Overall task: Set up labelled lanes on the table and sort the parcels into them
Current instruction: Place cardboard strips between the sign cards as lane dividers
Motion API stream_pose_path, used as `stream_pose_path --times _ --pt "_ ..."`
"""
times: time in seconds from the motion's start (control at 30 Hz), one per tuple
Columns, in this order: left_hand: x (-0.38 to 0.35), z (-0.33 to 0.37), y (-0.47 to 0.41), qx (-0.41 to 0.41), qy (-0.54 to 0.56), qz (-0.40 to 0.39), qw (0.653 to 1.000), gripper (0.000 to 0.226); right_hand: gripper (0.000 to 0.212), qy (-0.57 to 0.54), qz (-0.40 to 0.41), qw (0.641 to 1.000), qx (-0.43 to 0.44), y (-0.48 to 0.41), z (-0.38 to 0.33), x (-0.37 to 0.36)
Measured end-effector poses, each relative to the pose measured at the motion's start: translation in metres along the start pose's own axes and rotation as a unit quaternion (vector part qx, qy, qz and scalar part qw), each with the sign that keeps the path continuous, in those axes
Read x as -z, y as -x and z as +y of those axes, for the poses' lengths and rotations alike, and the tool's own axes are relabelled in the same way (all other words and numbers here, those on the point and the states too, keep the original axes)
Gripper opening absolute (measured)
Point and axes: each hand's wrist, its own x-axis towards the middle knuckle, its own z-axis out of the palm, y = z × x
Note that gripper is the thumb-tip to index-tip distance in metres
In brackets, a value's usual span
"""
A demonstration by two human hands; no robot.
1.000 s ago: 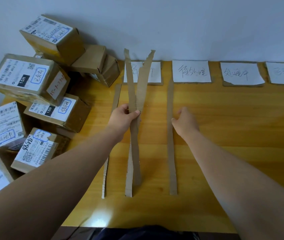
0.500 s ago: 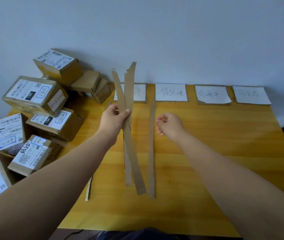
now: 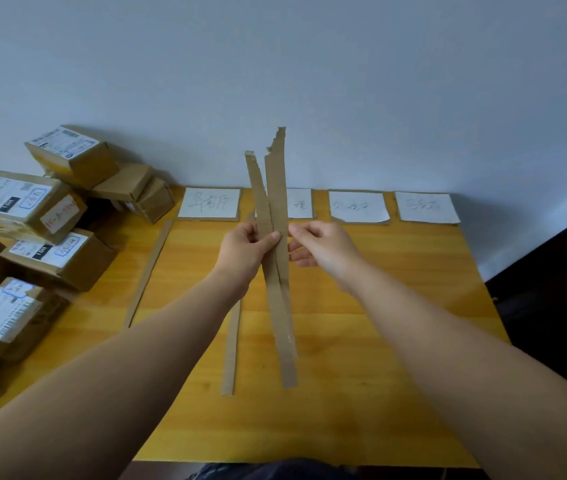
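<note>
Both arms stretched forward, hands raised side by side.
Left hand [image 3: 245, 251] pinches cardboard strips [image 3: 277, 202], thumb over curled fingers; right hand [image 3: 323, 249], fingers curled, meets their edge.

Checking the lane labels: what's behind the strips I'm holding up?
The second label, with only its right part clearly showing beside the strips; most of its writing is covered.

Left hand [image 3: 243, 251] grips two cardboard strips [image 3: 276, 202] upright above the table [image 3: 379, 341], right hand [image 3: 325, 252] just beside them.
</note>
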Motion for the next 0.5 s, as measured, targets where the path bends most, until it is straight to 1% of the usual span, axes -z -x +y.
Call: stream_pose_path --times 0.1,0.2,0.33,0.5 --pt "-0.02 -0.001 0.004 -0.004 0.0 -0.009 1.0 0.006 0.013 0.003 0.013 1.0 0.018 0.005 0.002 0.017" --pt "-0.038 -0.004 0.011 -0.004 -0.002 -0.021 1.0 0.004 0.013 0.02 0.031 0.999 0.022 0.008 0.011 0.031" --pt "-0.052 -0.01 0.021 0.003 -0.016 -0.032 0.999 0.007 0.009 0.03 0.014 0.999 0.006 0.01 0.024 0.045" --pt "-0.054 -0.019 0.024 0.025 -0.037 -0.036 0.998 0.013 0.004 0.048 0.012 0.999 -0.011 0.003 0.042 0.049"
